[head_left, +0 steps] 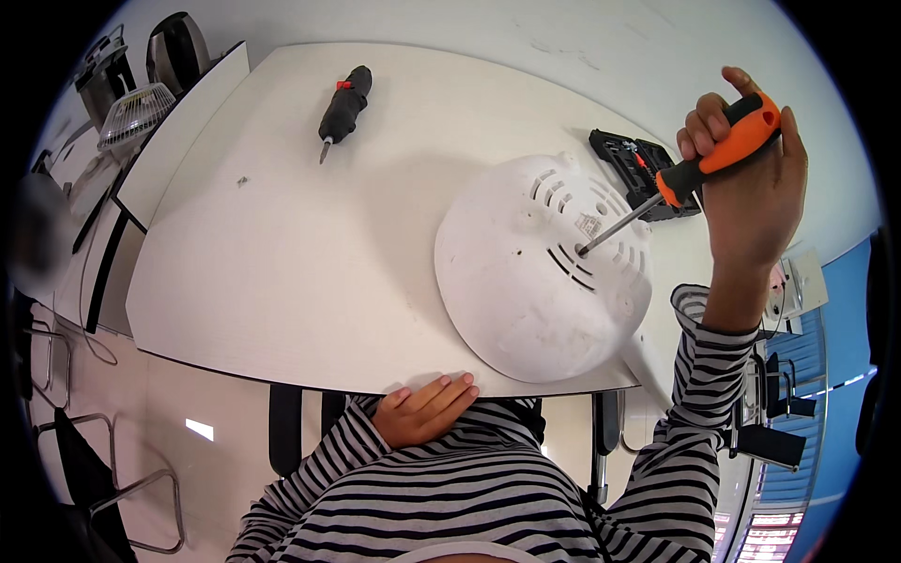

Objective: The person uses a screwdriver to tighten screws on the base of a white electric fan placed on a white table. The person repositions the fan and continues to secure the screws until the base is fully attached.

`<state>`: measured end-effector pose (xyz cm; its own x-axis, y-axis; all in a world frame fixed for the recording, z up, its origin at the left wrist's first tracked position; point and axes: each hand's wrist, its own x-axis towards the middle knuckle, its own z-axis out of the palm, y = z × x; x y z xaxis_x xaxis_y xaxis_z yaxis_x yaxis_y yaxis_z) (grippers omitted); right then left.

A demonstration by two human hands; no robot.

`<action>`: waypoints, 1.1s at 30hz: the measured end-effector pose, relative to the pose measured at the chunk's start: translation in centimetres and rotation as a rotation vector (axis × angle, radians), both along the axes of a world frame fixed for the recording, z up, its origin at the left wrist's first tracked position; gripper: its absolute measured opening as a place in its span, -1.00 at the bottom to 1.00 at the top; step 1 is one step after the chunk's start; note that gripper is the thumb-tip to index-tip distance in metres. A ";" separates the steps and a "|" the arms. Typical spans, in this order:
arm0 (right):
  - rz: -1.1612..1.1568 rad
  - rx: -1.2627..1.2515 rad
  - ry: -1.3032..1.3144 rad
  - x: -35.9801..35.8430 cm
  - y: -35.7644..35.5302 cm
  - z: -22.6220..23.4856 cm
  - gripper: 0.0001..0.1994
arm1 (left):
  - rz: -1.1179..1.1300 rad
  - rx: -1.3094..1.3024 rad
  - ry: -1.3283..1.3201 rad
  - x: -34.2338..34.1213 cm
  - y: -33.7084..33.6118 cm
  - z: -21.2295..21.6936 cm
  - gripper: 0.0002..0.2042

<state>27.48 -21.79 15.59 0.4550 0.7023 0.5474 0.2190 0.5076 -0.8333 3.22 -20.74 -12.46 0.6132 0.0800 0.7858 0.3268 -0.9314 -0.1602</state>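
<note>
A white, rounded plastic appliance housing (507, 272) lies on the table with its vented side facing up. It has curved rows of slots, a small label, and a white handle-like arm at the lower right. My right hand (751, 188) is wrapped round the grip of an orange and black screwdriver (741, 141). The slanted metal shaft reaches down to the housing, its tip at a hole beside the slots. My left hand (427, 411) lies with fingers stretched out at the table's near edge, against my striped top, holding nothing.
A black cordless screwdriver (345, 105) lies at the far middle of the table (253, 253). Behind the housing sits an opened black tool case (624, 155). On a side surface at the left stand a kettle (178, 52) and a wire-caged device (136, 114). Chairs (122, 479) stand around.
</note>
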 end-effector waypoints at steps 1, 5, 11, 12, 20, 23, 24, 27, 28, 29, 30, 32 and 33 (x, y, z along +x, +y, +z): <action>0.104 -0.037 -0.065 -0.1 0.1 0.4 -0.67 | -0.011 -0.015 0.000 0.0 0.0 0.0 -0.70; 0.804 -0.091 -0.465 1.1 2.3 3.4 -0.71 | -0.008 -0.016 0.000 0.0 -0.1 0.0 -0.70; 1.158 -0.210 -0.071 2.3 4.1 1.6 -0.69 | -0.010 -0.036 0.047 -0.4 -0.2 0.2 -0.69; 0.965 -0.202 -0.084 2.0 4.0 1.2 -0.71 | 0.002 -0.017 0.047 -0.4 -0.2 0.2 -0.69; -0.051 -0.044 -0.117 -0.9 1.7 0.4 -0.68 | -0.022 -0.046 0.037 -0.2 -0.2 -0.1 -0.68; 0.184 -0.081 -0.147 0.6 0.7 0.7 -0.67 | -0.020 -0.040 0.010 -0.2 -0.2 -0.2 -0.69; 0.385 -0.129 -0.173 1.4 0.9 1.2 -0.66 | -0.007 -0.020 0.008 -0.1 -0.1 -0.2 -0.70; 0.743 -0.033 -0.300 3.1 2.5 1.9 -0.66 | -0.014 -0.026 -0.030 0.2 -0.1 -0.1 -0.70; 0.959 0.030 -0.260 3.4 3.4 2.0 -0.69 | -0.031 -0.047 -0.045 0.3 -0.1 0.0 -0.73; 1.153 -0.007 -0.210 3.5 4.4 2.2 -0.70 | -0.038 -0.053 -0.069 0.4 -0.2 0.0 -0.75; 1.349 -0.045 -0.159 3.5 5.3 2.1 -0.72 | -0.033 -0.055 -0.090 0.5 -0.2 0.0 -0.77; 1.474 -0.086 -0.042 3.0 5.8 1.8 -0.80 | -0.047 -0.068 -0.099 0.6 -0.2 -0.1 -0.77; 1.180 0.032 -0.070 2.6 5.5 1.4 -0.77 | -0.043 -0.062 -0.097 0.5 -0.3 -0.1 -0.77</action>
<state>30.04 -16.27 16.96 -0.4977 0.6535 0.5703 -0.3549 0.4465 -0.8214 3.72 -20.99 -12.57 0.5381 0.1051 0.8363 0.2972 -0.9521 -0.0715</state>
